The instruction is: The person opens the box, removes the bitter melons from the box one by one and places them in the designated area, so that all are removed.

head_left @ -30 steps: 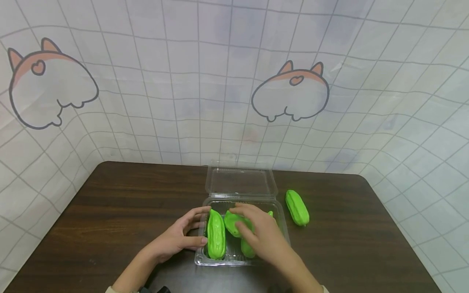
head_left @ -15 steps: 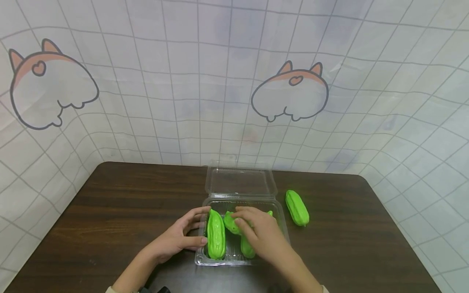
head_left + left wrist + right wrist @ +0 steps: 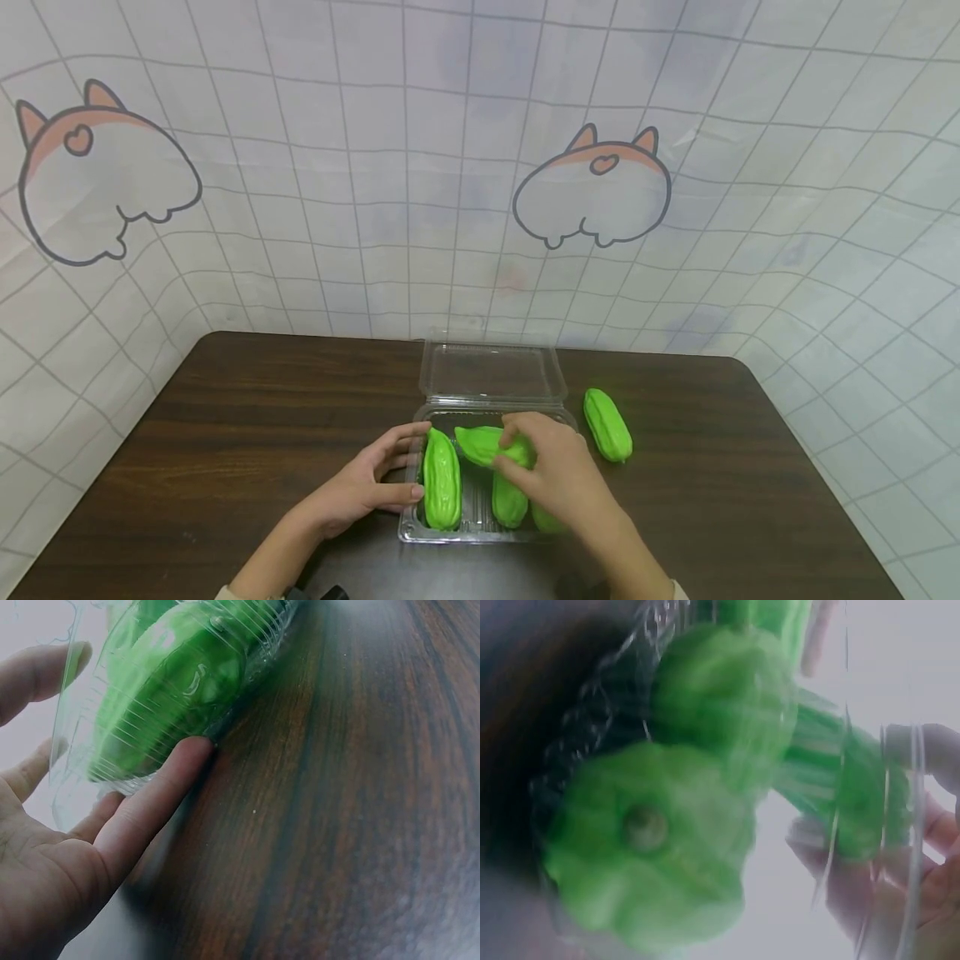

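Note:
My left hand (image 3: 367,483) rests relaxed against the left side of a clear plastic clamshell box (image 3: 476,536); a straight finger touches its outer wall in the left wrist view. Just inside that wall, a bright green bitter melon (image 3: 442,483) lies lengthwise. Over the box's right half, my right hand (image 3: 558,467) holds another bitter melon (image 3: 476,443) crosswise between thumb and fingers, its pointed tip facing left. Beneath it lie a further bitter melon (image 3: 510,502) and, partly hidden by the hand, one more (image 3: 546,521). The right wrist view is blurred through the plastic.
The box's lid (image 3: 491,371) stands open behind it, near the patterned wall cloth (image 3: 465,208). A loose bitter melon (image 3: 608,427) lies right of the box on the dark wooden table (image 3: 300,400).
My right hand has shifted slightly right, and the bitter melon in it has turned from end-on to crosswise, tip leftward. The left hand stays put.

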Demonstrator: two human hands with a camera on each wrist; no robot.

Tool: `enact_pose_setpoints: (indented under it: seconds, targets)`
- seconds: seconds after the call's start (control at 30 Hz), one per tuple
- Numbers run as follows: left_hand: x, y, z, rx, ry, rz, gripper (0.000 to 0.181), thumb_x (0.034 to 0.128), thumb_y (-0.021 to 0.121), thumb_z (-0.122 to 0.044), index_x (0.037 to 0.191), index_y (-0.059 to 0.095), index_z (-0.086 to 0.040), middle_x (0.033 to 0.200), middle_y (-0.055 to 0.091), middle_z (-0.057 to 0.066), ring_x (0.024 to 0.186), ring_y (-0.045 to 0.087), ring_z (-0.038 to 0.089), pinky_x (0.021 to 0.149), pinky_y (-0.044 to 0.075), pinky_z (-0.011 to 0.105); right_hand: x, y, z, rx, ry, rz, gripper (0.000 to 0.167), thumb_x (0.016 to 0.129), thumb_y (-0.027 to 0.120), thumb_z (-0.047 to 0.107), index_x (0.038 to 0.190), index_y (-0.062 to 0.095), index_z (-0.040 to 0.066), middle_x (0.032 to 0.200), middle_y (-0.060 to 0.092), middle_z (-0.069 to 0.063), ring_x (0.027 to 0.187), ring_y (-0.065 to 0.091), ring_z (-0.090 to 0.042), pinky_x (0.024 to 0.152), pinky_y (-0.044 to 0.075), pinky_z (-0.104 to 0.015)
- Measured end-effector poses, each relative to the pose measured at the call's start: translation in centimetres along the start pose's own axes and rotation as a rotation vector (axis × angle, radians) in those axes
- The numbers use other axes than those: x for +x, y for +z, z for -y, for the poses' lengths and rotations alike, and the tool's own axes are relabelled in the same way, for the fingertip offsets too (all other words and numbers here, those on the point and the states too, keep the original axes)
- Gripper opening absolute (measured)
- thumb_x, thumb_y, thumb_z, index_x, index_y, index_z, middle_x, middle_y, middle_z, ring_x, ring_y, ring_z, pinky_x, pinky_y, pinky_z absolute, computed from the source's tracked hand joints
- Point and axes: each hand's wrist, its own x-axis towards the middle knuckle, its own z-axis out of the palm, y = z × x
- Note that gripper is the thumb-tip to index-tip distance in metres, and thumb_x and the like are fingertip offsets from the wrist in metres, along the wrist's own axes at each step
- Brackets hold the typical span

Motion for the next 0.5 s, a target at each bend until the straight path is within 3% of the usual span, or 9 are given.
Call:
enact_pose_setpoints:
  seconds: [0.1,0.17,0.23,0.37,0.5]
  targets:
    - [0.0,0.0,-0.1,0.002,-0.002,0.0,0.077,0.0927,0.071,-0.01,0.156,0.029,-0.024,0.156,0.024,0.019,0.141,0.028,0.043,0.087,0.057,0.049,0.1,-0.5,-0.2,-0.043,0.032,0.04,0.021,0.078,0.081,0.021,0.087,0.062,0.025,0.105,0.072,0.007,0.079,0.063,-0.01,0.067,0.05,-0.029]
    - [0.0,0.0,-0.2,0.004,-0.003,-0.002,0.077,0.0929,0.071,-0.01,0.156,0.028,-0.023,0.157,0.024,0.018,0.141,0.028,0.043,0.087,0.057,0.049,0.2,-0.8,-0.3,-0.05,0.052,0.081,0.021,0.079,0.079,0.021,0.096,0.066,0.026,0.105,0.071,0.011,0.072,0.054,-0.007,0.061,0.045,-0.025]
    - [0.0,0.0,-0.2,0.004,-0.004,-0.002,0.078,0.0931,0.07,-0.01,0.157,0.027,-0.023,0.156,0.024,0.018,0.141,0.028,0.043,0.086,0.057,0.049,0.1,-1.2,-0.3,-0.046,0.056,0.121,0.029,0.081,0.076,0.021,0.109,0.07,0.026,0.109,0.07,0.012,0.076,0.056,-0.007,0.063,0.046,-0.025]
    - [0.0,0.0,-0.2,0.006,-0.006,-0.004,0.078,0.0932,0.07,-0.01,0.157,0.026,-0.022,0.156,0.024,0.018,0.142,0.028,0.043,0.087,0.057,0.049,-0.1,-1.6,-0.5,-0.047,0.043,0.187,0.045,0.083,0.07,0.019,0.127,0.068,0.029,0.123,0.067,0.013,0.101,0.062,-0.007,0.077,0.052,-0.029]
    - [0.0,-0.1,0.0,0.007,-0.007,-0.006,0.079,0.0931,0.07,-0.01,0.157,0.026,-0.021,0.157,0.024,0.018,0.142,0.027,0.044,0.086,0.057,0.049,-0.2,-1.8,-1.0,-0.055,0.049,0.23,0.048,0.086,0.067,0.021,0.133,0.065,0.029,0.127,0.066,0.015,0.09,0.059,-0.005,0.074,0.049,-0.027]
